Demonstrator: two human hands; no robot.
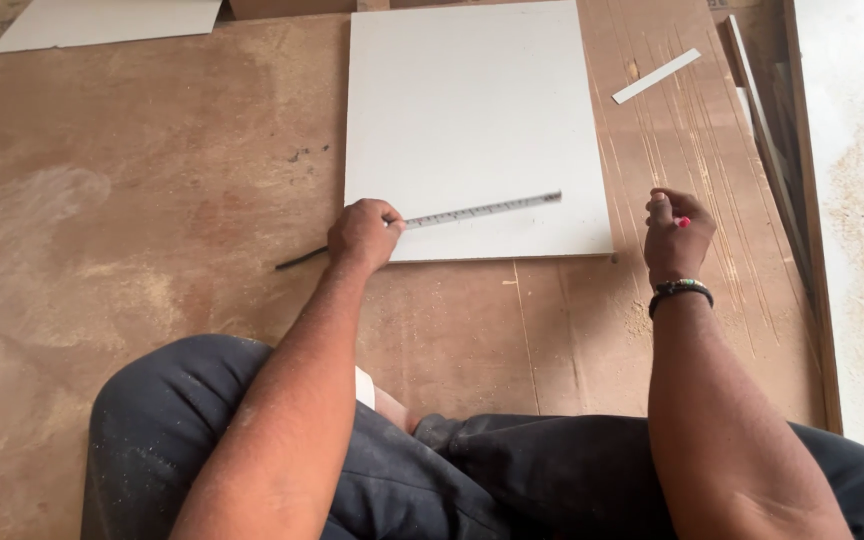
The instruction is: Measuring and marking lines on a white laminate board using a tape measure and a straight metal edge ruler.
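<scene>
left hand [362, 234] – one tape [482, 210], one white board [472, 110]

- The white board [472, 120] looks matt and smooth, like a laminated panel.
- The measuring tape [482, 210] is thin, pale metal with a light shine.
- The floor [152, 200] is brown wood sheet, rough, dusty, scratched near its right edge.
- The trousers [202, 430] are dark cloth, dusted.
- The bracelet [680, 290] has glossy beads.
</scene>
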